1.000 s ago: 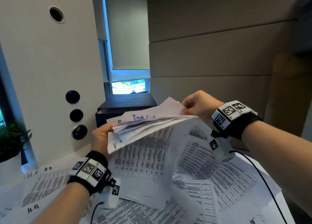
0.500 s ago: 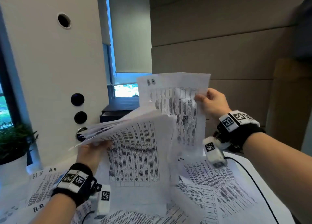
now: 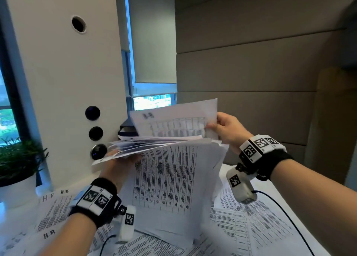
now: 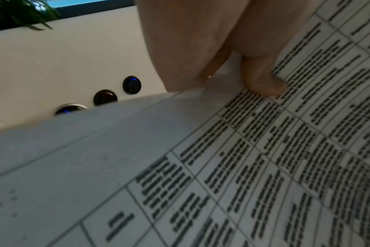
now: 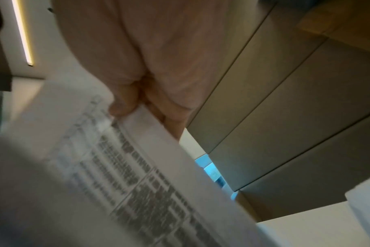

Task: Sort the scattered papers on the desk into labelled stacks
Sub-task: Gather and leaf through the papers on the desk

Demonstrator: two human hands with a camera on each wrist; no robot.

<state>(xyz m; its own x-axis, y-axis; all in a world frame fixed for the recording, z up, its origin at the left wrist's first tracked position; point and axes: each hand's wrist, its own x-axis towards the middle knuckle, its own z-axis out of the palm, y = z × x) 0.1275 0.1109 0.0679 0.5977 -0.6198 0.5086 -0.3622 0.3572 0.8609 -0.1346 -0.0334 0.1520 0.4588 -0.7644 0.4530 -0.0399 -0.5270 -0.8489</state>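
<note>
My left hand [image 3: 119, 165] holds a bundle of papers [image 3: 166, 145] from beneath, above the desk [image 3: 266, 186]. The left wrist view shows my thumb pressed on the printed face of one page and the other fingers behind it. The bundle's upper pages fan out flat. Its lower pages droop down in front of my left wrist and touch the loose sheets below.

My right hand [image 3: 227, 129] pinches the right edge of a single sheet [image 3: 173, 118], thumb on the printed side and fingers behind. This sheet tilts up just above the bundle. A handwritten mark stands at its top left corner, too blurred to read.

Beneath both hands, scattered papers [image 3: 251, 223] cover the desk. To the left of my left wrist lie sheets marked "H.R" [image 3: 58, 213].

Beyond my left hand stands a white column [image 3: 63, 82] with three dark round buttons. A potted plant [image 3: 17, 165] sits far to its left.
</note>
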